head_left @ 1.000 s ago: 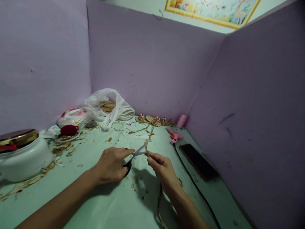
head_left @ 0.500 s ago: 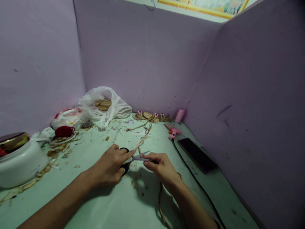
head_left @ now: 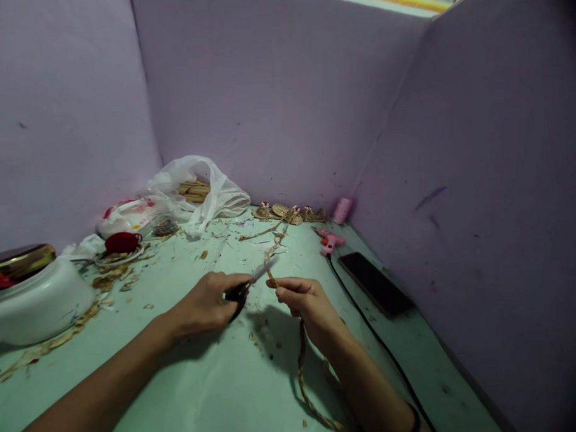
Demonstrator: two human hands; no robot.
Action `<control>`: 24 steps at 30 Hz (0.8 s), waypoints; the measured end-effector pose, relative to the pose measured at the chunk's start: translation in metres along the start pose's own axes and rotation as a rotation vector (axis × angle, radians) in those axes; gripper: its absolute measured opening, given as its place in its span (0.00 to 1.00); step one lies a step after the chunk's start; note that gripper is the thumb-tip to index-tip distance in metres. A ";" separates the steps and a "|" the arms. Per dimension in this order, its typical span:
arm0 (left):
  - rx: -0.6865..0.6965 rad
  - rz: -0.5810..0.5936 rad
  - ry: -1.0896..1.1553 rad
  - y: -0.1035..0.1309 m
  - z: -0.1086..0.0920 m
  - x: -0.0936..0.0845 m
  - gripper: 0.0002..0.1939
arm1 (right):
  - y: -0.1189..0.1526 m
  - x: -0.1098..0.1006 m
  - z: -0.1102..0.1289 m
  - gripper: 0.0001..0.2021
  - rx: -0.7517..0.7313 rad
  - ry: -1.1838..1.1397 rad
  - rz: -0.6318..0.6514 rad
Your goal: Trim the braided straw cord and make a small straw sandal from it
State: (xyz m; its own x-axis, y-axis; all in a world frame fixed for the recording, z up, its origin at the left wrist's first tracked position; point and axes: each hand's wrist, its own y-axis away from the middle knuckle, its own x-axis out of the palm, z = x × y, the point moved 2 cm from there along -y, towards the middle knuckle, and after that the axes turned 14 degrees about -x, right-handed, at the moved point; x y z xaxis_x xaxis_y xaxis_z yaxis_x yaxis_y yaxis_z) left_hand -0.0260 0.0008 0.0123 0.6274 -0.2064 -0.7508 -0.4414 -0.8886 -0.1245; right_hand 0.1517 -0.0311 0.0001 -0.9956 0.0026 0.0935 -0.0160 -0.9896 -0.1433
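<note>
My left hand (head_left: 208,301) is closed round the black handles of a pair of scissors (head_left: 259,275). The blades are together and point up and to the right, blurred at the tip, close beside a braided straw cord (head_left: 301,368). Between thumb and fingers, my right hand (head_left: 306,298) pinches that cord. One length runs up from the fingertips toward the back, while the other hangs below the hand and curves along the table to the right forearm. Small woven straw pieces (head_left: 288,213) with red and white tops lie against the back wall.
A pink glue gun (head_left: 331,241) with a black cable, a dark phone (head_left: 375,283) and a pink thread spool (head_left: 342,210) lie on the right. Leftward are a white plastic bag (head_left: 222,198) of straw, a dark red object (head_left: 121,242), a white pot (head_left: 44,302) and straw scraps.
The scissors have gone from spread blades to closed blades and turned more upward. My right hand's fingertips now show the cord pinched between them. The camera view has tilted slightly down.
</note>
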 end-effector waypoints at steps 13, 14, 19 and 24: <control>-0.452 -0.040 0.587 -0.005 0.003 0.007 0.22 | 0.003 0.008 -0.005 0.21 0.033 -0.186 0.012; -0.402 -0.058 0.507 -0.005 0.004 0.007 0.21 | 0.003 0.009 -0.005 0.22 0.030 -0.179 0.020; -0.077 -0.157 -0.049 -0.001 0.005 0.006 0.21 | 0.002 0.007 -0.003 0.24 0.049 -0.075 0.023; 0.132 -0.117 -0.288 0.002 0.002 0.005 0.28 | -0.001 0.003 -0.001 0.07 -0.072 0.059 -0.013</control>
State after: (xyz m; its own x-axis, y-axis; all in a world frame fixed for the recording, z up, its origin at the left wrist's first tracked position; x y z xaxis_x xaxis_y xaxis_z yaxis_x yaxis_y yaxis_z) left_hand -0.0253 -0.0010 0.0067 0.4803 0.0350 -0.8764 -0.4676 -0.8351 -0.2897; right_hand 0.1490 -0.0295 -0.0007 -0.9990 0.0256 0.0380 -0.0331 -0.9765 -0.2128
